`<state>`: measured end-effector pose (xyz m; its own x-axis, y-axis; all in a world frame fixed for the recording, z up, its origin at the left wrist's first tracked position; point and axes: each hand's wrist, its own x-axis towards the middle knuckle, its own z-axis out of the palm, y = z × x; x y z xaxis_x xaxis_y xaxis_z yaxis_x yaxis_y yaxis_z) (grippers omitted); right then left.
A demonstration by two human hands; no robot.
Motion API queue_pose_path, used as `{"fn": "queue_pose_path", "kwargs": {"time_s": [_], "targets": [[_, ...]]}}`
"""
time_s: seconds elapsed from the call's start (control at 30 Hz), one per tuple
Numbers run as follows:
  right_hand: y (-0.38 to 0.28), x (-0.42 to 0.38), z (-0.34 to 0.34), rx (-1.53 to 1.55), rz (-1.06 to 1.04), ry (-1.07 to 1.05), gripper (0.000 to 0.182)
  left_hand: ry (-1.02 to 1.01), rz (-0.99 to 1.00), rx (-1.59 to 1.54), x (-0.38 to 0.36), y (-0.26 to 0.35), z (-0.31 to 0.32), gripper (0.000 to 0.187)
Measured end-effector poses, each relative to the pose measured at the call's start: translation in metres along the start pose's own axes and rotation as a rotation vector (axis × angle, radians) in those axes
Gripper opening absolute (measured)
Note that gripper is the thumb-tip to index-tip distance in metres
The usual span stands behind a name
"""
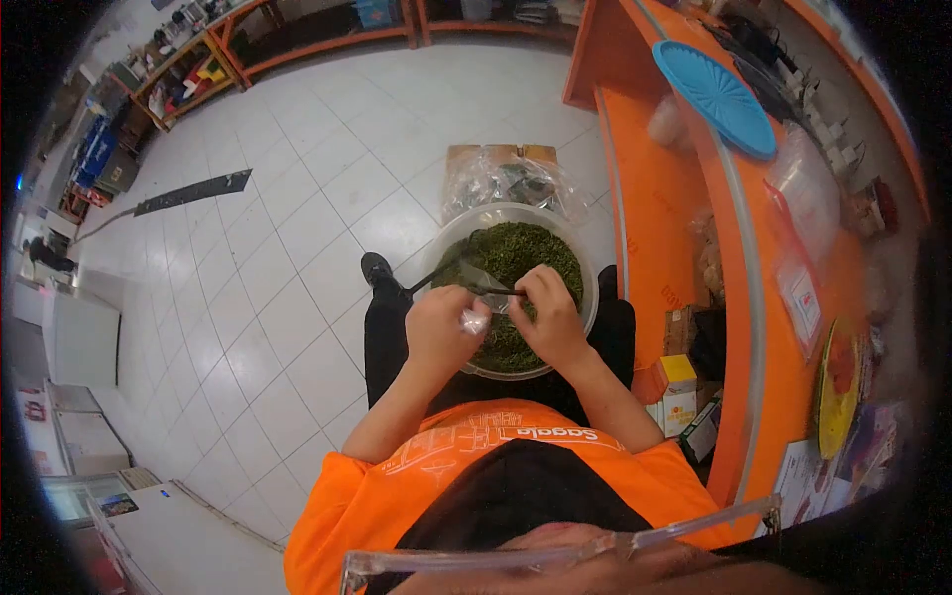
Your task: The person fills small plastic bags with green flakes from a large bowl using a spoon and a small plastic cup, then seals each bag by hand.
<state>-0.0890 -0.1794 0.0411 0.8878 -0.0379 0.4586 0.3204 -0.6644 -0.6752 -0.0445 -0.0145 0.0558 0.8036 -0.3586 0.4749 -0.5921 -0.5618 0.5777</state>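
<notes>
A round, clear plastic tub (592, 268) filled with chopped green leaves (521, 250) stands between the person's knees. Over it, my left hand (446, 327) is closed around a crumpled piece of clear plastic (474, 321). My right hand (548, 315) pinches the end of a thin dark strip (504, 292) that runs across to my left hand. Between the hands a clear plastic bag hangs above the leaves. A black handle (428, 280) rests over the tub's left rim, its far end among the leaves.
Beyond the tub, a clear bag (506, 183) lies on a cardboard box (463, 155). An orange shelf unit (650, 248) stands close on the right, with a blue lid (714, 97) on top and small boxes (678, 381) below. A black strip (193, 192) crosses the tiled floor at left.
</notes>
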Motion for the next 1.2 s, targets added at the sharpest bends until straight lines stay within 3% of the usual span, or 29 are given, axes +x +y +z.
{"fn": "queue_pose_path", "kwargs": {"time_s": [0.07,0.1,0.17,0.2,0.27,0.3,0.4,0.47,0.53,0.6,0.67,0.8,0.87,1.0,1.07,1.13,1.2], "targets": [[-0.003,0.001,-0.001,0.020,-0.110,0.029,0.024,-0.310,-0.164,-0.098,0.001,0.000,-0.011,0.012],[-0.007,0.003,-0.003,-0.007,-0.151,-0.025,0.033,-0.310,-0.168,-0.099,0.000,-0.004,-0.010,0.012],[-0.007,0.002,-0.002,-0.032,-0.187,-0.080,0.041,-0.417,0.109,-0.171,0.000,-0.013,-0.004,0.032],[-0.005,0.002,-0.001,-0.021,-0.097,-0.079,0.046,-0.418,0.108,-0.172,0.004,-0.011,-0.005,0.032],[-0.004,0.001,-0.003,-0.011,-0.004,-0.077,0.050,-0.247,0.295,-0.219,0.012,-0.003,-0.007,0.058],[-0.005,0.001,-0.005,0.033,0.071,-0.125,0.044,-0.261,0.364,-0.131,0.014,-0.005,-0.006,0.072],[0.000,-0.001,-0.003,0.164,0.121,-0.128,0.029,-0.375,0.314,-0.043,0.015,-0.014,0.002,0.069],[0.006,0.002,-0.004,0.248,0.093,-0.078,0.021,-0.301,0.258,-0.137,0.013,-0.024,0.009,0.066],[0.015,0.005,-0.011,-0.110,-0.012,0.090,0.013,-0.228,0.200,-0.232,0.013,-0.031,0.017,0.063],[0.022,0.001,-0.014,-0.255,-0.004,0.078,0.014,-0.073,0.050,-0.425,0.012,-0.038,0.025,0.065],[0.037,-0.011,-0.008,-0.184,0.262,-0.236,0.018,-0.005,0.108,-0.436,0.008,-0.052,0.039,0.063],[0.027,-0.017,0.000,-0.059,0.211,-0.388,0.023,0.070,-0.070,-0.730,0.000,-0.057,0.053,0.066],[0.023,-0.015,0.006,0.038,0.264,-0.200,0.028,0.086,-0.134,-0.851,-0.002,-0.057,0.052,0.066],[0.047,-0.016,0.024,0.050,0.372,-0.105,0.030,0.047,-0.082,-0.668,-0.001,-0.065,0.049,0.067],[0.049,-0.010,0.013,0.234,0.635,-0.074,0.031,0.040,-0.034,-0.603,0.000,-0.067,0.049,0.067],[0.057,-0.008,0.005,0.277,0.661,-0.074,0.034,0.052,0.007,-0.556,0.001,-0.066,0.048,0.068],[0.057,-0.006,-0.006,0.640,0.814,0.108,0.035,0.034,0.007,-0.579,0.000,-0.064,0.047,0.069]]}}
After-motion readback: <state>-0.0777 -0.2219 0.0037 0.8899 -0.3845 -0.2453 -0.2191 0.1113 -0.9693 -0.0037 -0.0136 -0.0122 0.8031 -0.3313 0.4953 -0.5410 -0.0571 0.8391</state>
